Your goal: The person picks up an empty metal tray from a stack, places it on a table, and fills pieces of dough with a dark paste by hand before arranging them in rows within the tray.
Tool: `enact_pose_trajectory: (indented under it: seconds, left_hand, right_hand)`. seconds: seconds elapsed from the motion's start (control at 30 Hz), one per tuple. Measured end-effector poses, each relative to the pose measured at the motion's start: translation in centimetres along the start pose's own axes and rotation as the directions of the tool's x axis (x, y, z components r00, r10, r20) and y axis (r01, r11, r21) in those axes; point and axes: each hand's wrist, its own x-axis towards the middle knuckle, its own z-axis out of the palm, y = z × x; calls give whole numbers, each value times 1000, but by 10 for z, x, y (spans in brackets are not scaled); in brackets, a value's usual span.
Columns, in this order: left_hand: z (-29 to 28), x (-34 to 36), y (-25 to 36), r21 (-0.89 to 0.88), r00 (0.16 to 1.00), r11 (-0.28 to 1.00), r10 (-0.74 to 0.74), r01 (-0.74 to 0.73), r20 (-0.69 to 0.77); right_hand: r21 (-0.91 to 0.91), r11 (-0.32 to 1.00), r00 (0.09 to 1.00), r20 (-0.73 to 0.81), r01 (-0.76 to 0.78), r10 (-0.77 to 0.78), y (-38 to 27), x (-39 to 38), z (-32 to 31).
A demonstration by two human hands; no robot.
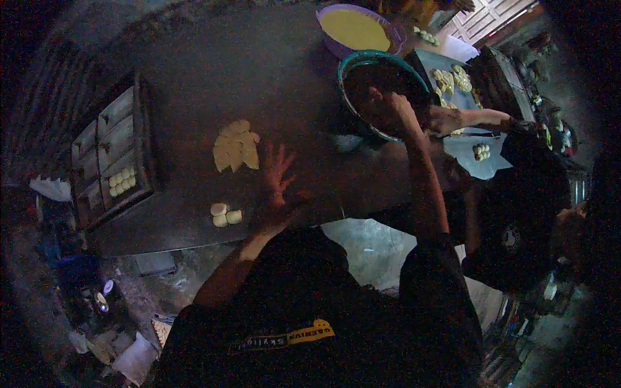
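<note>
My left hand [279,171] hovers over or rests on the dark table with its fingers spread, holding nothing. Beside its fingertips lies a fan of flattened, overlapping dough pieces [236,147]. A small group of pale dough balls [226,215] sits closer to me, left of my wrist. My right hand [391,103] reaches into a teal-rimmed basin [346,97] with dark contents. Its fingers are bent downward and too dim to show whether they grip anything. A co-worker's hand [445,120] comes in from the right at the basin's edge.
A purple basin [396,40] holding something yellow stands behind the teal one. At the left is a divided wooden tray [119,139] with dough balls in one compartment. A metal tray [462,97] with shaped dough and a pale sheet [479,169] lie right, near the co-worker [524,213].
</note>
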Motion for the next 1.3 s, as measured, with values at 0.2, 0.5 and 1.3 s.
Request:
enact_pose_trajectory:
  seconds: [0.2, 0.5, 1.3]
  left_hand:
    - [-27, -2, 11, -25, 998, 998, -55, 54, -30]
    - [-63, -17, 0, -227, 998, 973, -41, 49, 41]
    - [-118, -26, 2, 127, 965, 990, -28, 63, -261]
  right_hand:
    - [-57, 936, 936, -48, 347, -349, 71, 19, 75]
    - [101, 977, 977, 126, -186, 173, -7, 5, 15]
    - [266, 845, 866, -340, 464, -368, -315, -93, 58]
